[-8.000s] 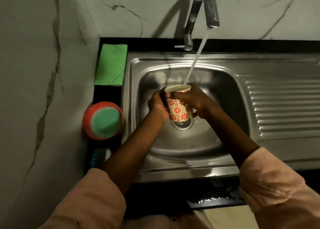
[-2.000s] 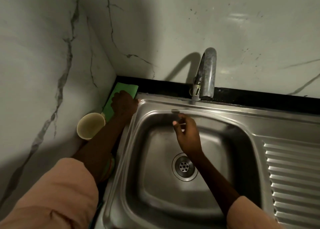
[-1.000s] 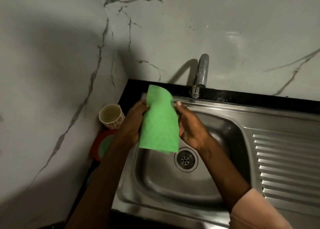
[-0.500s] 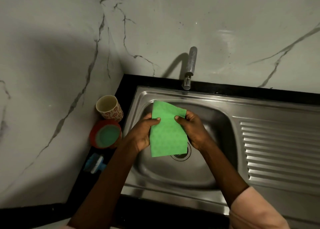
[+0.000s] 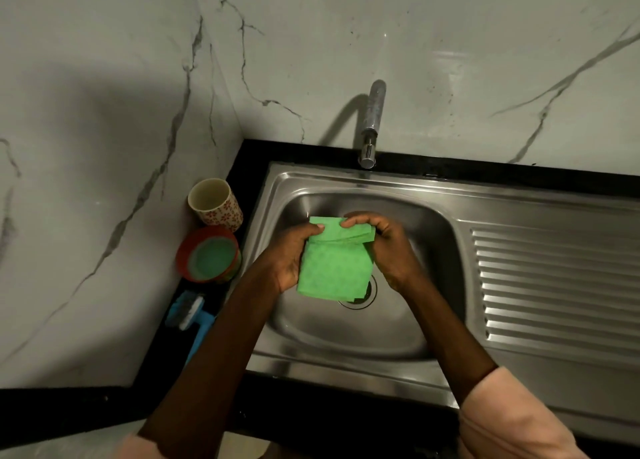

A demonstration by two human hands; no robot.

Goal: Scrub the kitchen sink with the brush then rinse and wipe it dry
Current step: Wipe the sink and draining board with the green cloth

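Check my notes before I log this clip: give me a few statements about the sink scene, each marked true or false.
1. Both hands hold the green cloth over the sink. True: left hand and right hand grip it.
2. Water runs from the tap. False: no stream shows.
3. The blue brush lies on the counter left of the sink. True.
4. The patterned cup stands in the basin. False: it stands on the counter, beside the orange bowl.

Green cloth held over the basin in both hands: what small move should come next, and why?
Probably lower the green cloth onto the sink wall and begin wiping. Both the left hand and right hand grip it folded, the tap runs no water.
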